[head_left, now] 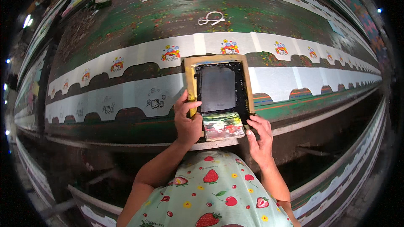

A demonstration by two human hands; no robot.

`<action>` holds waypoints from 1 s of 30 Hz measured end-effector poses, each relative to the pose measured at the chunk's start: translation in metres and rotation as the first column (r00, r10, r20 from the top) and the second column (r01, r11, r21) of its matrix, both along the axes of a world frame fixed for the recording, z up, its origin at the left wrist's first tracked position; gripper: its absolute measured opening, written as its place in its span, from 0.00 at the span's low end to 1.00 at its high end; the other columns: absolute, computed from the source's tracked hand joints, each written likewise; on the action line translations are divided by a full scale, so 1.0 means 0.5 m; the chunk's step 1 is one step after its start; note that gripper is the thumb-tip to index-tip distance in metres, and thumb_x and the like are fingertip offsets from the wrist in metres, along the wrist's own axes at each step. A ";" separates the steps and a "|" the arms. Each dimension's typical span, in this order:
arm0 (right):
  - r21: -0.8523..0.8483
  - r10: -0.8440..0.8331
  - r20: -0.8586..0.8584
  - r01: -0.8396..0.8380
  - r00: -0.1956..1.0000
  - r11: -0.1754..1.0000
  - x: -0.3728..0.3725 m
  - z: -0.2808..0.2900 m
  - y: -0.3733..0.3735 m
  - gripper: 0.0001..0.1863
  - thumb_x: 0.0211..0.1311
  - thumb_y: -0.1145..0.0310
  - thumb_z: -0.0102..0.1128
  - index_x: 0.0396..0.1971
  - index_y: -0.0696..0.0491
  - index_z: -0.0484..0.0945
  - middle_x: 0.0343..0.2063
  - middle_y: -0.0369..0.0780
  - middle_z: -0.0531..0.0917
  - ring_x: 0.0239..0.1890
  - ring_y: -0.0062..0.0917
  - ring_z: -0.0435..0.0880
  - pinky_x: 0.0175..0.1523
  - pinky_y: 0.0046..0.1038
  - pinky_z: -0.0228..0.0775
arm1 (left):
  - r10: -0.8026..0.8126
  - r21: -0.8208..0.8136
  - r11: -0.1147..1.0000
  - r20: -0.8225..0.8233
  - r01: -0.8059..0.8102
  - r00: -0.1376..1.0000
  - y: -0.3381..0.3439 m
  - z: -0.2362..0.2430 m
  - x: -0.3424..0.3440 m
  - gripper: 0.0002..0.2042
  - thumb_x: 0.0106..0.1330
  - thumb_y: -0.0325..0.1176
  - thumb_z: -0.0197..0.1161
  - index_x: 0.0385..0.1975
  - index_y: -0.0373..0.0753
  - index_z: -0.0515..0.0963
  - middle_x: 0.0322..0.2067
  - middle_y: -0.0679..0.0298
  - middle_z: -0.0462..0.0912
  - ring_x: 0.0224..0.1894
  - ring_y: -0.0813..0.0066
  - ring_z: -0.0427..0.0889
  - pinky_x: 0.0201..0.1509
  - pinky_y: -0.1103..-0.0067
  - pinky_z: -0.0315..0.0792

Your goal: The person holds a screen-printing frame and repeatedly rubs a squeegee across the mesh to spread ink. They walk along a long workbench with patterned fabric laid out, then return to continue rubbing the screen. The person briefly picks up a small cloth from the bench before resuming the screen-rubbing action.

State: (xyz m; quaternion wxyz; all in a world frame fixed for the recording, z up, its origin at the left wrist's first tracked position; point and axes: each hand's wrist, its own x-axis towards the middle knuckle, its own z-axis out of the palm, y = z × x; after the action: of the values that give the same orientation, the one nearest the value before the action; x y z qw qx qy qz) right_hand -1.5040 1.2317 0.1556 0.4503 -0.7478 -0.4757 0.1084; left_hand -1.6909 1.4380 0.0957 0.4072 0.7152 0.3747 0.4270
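A wooden screen-printing frame [248, 85] with black-edged mesh lies on the nearer row of white cut pieces [277, 82]. My left hand [188, 120] is closed around its left side, the thumb reaching over the yellow-stained wood. At the near right corner, my right hand [261, 136] grips the frame with bent fingers. Between my hands, a paint-smeared flat block [223, 127] rests across the frame's near end; what lies beneath it is hidden. Left of the frame, a white piece bears a black outline print [155, 99] of a cartoon figure.
Beyond the frame runs another white row with colourful rainbow prints [171, 54]. A white looped strap [211, 18] lies on the paint-spotted green table [164, 19]. The table's pale front edge [290, 129] passes close before me. More printing tables stand at both sides.
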 end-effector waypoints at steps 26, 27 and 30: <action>-0.522 0.722 0.150 -0.566 0.676 0.638 0.166 0.136 0.298 0.20 0.60 0.82 0.68 0.53 0.55 0.89 0.46 0.46 0.89 0.56 0.50 0.87 0.60 0.48 0.82 | 0.042 -0.158 0.987 0.128 -0.021 0.991 -0.003 -0.043 0.017 0.23 0.63 0.09 0.64 0.55 0.39 0.88 0.73 0.48 0.80 0.74 0.52 0.80 0.81 0.63 0.72; -0.497 0.711 0.174 -0.562 0.682 0.661 0.175 0.128 0.320 0.20 0.60 0.82 0.68 0.53 0.55 0.88 0.46 0.46 0.89 0.56 0.50 0.87 0.60 0.48 0.82 | 0.034 -0.190 0.982 0.151 -0.005 0.988 -0.002 -0.046 0.016 0.23 0.63 0.09 0.64 0.55 0.39 0.88 0.73 0.48 0.80 0.74 0.52 0.80 0.81 0.63 0.71; -0.437 0.634 0.273 -0.494 0.724 0.752 0.199 0.104 0.387 0.23 0.59 0.85 0.67 0.55 0.56 0.88 0.48 0.48 0.89 0.57 0.51 0.87 0.61 0.49 0.82 | 0.027 -0.268 0.963 0.180 0.023 0.983 0.000 -0.050 0.013 0.24 0.63 0.08 0.64 0.55 0.39 0.87 0.72 0.48 0.80 0.75 0.53 0.79 0.82 0.63 0.71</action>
State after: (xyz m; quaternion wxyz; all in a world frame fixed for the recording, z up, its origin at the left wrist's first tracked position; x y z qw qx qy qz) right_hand -1.4045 1.4250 0.2075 0.1526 -0.6344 -0.7398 0.1640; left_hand -1.6845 1.4382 0.0708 0.5326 0.6107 0.3911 0.4364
